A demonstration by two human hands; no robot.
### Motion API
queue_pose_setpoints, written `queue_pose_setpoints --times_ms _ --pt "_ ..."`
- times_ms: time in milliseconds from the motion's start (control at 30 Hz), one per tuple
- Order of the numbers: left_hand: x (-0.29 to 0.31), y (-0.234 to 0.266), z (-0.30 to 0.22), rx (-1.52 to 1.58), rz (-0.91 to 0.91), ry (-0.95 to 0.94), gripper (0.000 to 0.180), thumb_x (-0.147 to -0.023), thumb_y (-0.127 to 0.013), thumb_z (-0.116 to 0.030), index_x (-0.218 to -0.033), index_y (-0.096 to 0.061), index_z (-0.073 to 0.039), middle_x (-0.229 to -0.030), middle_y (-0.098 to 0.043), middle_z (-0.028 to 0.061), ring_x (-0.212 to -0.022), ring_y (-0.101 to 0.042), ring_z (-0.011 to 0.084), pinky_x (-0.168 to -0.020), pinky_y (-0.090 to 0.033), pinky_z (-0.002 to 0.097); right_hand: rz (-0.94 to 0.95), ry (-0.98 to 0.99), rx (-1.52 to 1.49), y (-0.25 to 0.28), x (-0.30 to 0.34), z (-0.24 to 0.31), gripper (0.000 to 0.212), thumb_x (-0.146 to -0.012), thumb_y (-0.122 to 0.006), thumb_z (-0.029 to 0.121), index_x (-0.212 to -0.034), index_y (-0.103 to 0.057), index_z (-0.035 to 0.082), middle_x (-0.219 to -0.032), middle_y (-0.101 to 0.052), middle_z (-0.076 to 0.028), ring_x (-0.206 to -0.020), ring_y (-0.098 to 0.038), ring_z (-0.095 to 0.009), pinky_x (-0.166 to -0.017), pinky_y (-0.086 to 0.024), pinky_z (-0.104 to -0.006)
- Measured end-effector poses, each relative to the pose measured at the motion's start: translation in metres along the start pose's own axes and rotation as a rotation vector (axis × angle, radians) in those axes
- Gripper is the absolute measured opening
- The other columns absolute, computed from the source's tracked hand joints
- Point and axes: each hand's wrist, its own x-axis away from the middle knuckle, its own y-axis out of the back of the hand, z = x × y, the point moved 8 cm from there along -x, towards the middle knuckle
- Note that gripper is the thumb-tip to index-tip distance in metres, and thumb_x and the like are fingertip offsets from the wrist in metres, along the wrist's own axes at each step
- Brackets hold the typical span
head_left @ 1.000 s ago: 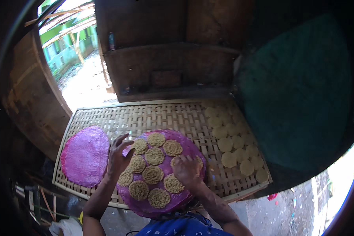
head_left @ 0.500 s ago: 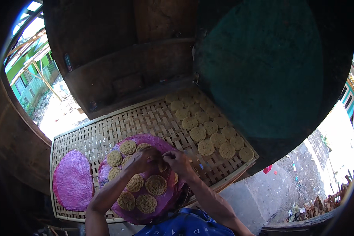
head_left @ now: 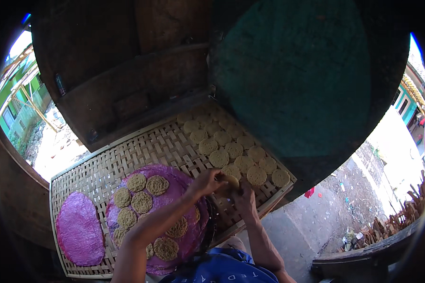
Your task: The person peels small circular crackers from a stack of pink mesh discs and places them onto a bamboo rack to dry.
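Between my two hands hangs a thin, round, tan cracker [head_left: 228, 185], tilted above the woven bamboo tray. My left hand [head_left: 206, 182] pinches its left edge, and my right hand [head_left: 244, 200] grips it from the right; that hand's fingertips are partly hidden. Just beyond them, rows of similar tan discs [head_left: 234, 150] lie flat on the tray [head_left: 141, 146], toward its far right. Nearer my body sits a round pad covered in shiny pink plastic [head_left: 190, 238], carrying several more discs [head_left: 141, 202]. My left forearm crosses over the pad and hides some of them.
A second pink plastic-covered oval pad [head_left: 80, 229] lies on the tray's left end. Dark wooden panels [head_left: 170, 70] and a large green board [head_left: 293, 85] stand behind the tray. Concrete floor [head_left: 293, 236] and a pile of sticks [head_left: 394, 221] are at the right.
Both hands have moved right and away from the pink pad, carrying a cracker over to the tray. The whole view has shifted a little.
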Motion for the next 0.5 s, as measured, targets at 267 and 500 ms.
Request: queue_pose_setpoints --times_ms 267,500 --pt "-0.027 -0.056 -0.011 -0.351 -0.100 -0.014 0.031 -0.081 -0.064 -0.033 -0.096 -0.065 -0.006 -0.091 -0.070 0.0163 -0.087 -0.067 0.0367 -0.073 -0.052 0.0459 -0.314 0.193 0.512 0.050 -0.012 -0.012 0.030 -0.075 -0.067 0.015 -0.102 -0.064 0.004 -0.090 -0.069 -0.021 -0.086 -0.066 -0.039 -0.077 -0.052 -0.0479" --pt "0.015 0.001 -0.028 -0.391 -0.161 0.000 0.040 -0.081 -0.071 -0.045 -0.094 -0.065 -0.008 -0.082 -0.069 0.0116 -0.079 -0.068 0.0341 -0.074 -0.051 0.0458 -0.339 0.138 0.601 0.047 0.001 0.011 0.038 -0.074 -0.071 0.014 -0.110 -0.061 0.008 -0.108 -0.061 -0.017 -0.096 -0.062 -0.039 -0.076 -0.051 -0.0480"
